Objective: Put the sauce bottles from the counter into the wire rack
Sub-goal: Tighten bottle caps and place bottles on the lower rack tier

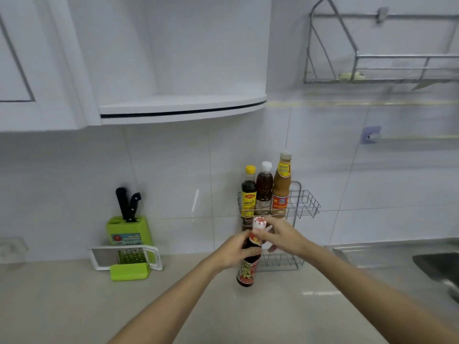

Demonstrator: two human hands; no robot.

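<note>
right now, from the head view, both hands hold one dark sauce bottle [249, 264] in front of the wire rack [301, 206]. the left hand [234, 253] is wrapped around the bottle's shoulder and upper body, fingers closed on it. the right hand [279, 235] is closed on the neck just under the white cap [259, 222]. the bottle's long axis runs close to upright, leaning a little, cap end up and toward the rack, base down toward the tabletop [74, 306]; whether the base touches the tabletop i cannot tell.

behind it, three bottles stand upright side by side in the rack's upper basket: a dark one with a yellow cap [248, 194] at the left, a brown one with a white cap [264, 187] in the middle, and a tall orange one [281, 184] at the right. the basket's right part holds nothing.

well to the left, a green knife block [129, 230] stands against the wall tiles, with a grater [126, 256] leaning just in front of it. a steel sink [437, 266] lies at the right edge.
</note>
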